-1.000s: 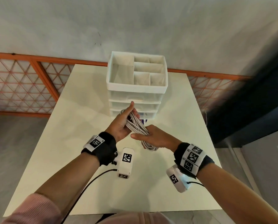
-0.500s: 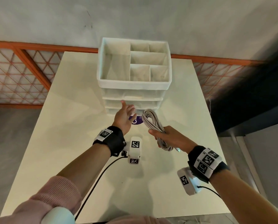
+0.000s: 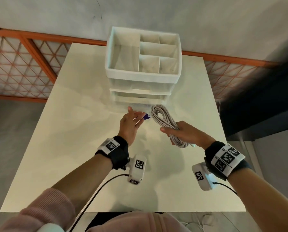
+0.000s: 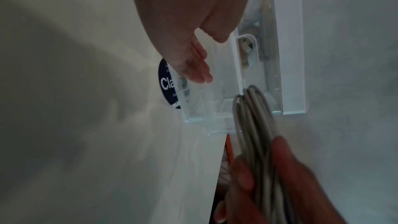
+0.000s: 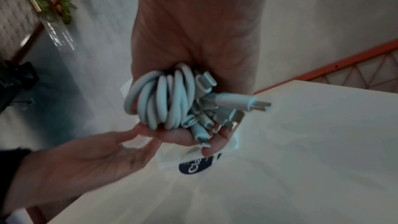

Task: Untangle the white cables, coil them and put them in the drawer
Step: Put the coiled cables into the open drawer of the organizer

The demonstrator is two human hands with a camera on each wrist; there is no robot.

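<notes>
**Inspector:** Report the grips and where the cables are.

**Operator:** From my remote seat, my right hand (image 3: 185, 133) is clenched around the coiled white cables (image 3: 163, 118). The bundle hangs above the worktop (image 3: 73, 131), just in front of the drawer unit (image 3: 142, 76) and off its right front corner. In the right wrist view the plug ends (image 5: 243, 103) stick out loose from the coil. My left hand (image 3: 130, 124) is released, fingers straight, holding nothing, reaching at the lowest drawer (image 4: 202, 101) of the unit. I cannot tell whether the fingertips touch it.

**Inspector:** Is that drawer open?

**Operator:** It stands out a little from the unit in the left wrist view; not, I judge, enough to take the coil. A dark round sticker (image 3: 146, 116) lies on the worktop at the unit's foot.

**Inspector:** Recommendation for the step in hand?

**Operator:** Hook the drawer front and draw it straight out. The unit looks light, so a jerk could drag it along the worktop. Keep the right grip firm at mid-coil so the loops do not spring, and tuck the plug ends in before lowering.
</notes>
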